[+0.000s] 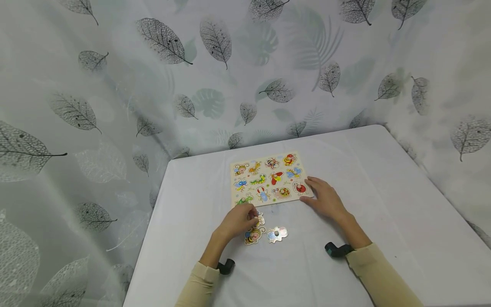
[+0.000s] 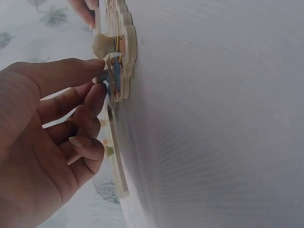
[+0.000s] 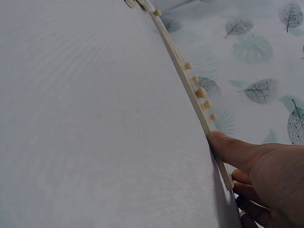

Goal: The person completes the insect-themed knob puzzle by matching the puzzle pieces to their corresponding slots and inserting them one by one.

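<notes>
A wooden peg puzzle board (image 1: 268, 198) with several colourful insect pieces lies on the table. My left hand (image 1: 237, 222) is just in front of its near left corner. Thumb and forefinger pinch the knob of a small puzzle piece (image 1: 261, 218), which the hand partly covers. Close below lies a bee puzzle piece (image 1: 253, 236), its pale knob standing up in the left wrist view. Right of that is a pale puzzle piece (image 1: 281, 232) with a knob. My right hand (image 1: 327, 202) holds the board's near right corner, thumb at the front edge and fingers along the right side.
The table (image 1: 368, 179) is covered with a white cloth. Leaf-patterned curtains (image 1: 245, 76) hang behind it and at both sides. A black wrist camera (image 1: 338, 250) is strapped on the right wrist, another camera (image 1: 226, 266) on the left.
</notes>
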{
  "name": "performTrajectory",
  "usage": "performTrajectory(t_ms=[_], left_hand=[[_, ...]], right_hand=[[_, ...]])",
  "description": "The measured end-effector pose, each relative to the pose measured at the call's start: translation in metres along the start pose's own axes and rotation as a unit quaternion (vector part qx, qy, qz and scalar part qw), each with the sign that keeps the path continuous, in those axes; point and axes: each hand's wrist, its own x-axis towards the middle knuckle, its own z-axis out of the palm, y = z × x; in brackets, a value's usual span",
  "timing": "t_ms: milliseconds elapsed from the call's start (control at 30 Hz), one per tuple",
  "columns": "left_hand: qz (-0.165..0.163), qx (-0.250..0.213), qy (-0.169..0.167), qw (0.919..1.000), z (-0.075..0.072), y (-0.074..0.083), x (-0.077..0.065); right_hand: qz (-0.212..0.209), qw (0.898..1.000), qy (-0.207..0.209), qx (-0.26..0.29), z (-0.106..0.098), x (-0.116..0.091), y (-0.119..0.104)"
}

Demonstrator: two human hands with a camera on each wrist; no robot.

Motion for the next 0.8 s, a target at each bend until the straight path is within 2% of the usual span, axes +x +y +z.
performTrajectory(t_ms=[467, 800], left_hand=[[0.010, -0.004, 0.075, 0.9971, -0.013, -0.004, 0.000], [0.004, -0.016, 0.095, 0.9953, -0.021, -0.007, -0.001]], right_hand=[[0.002, 1.000, -0.003, 0.002, 0.000, 0.000, 0.002], [0.001, 1.000, -0.004, 0.000, 0.000, 0.000, 0.001]])
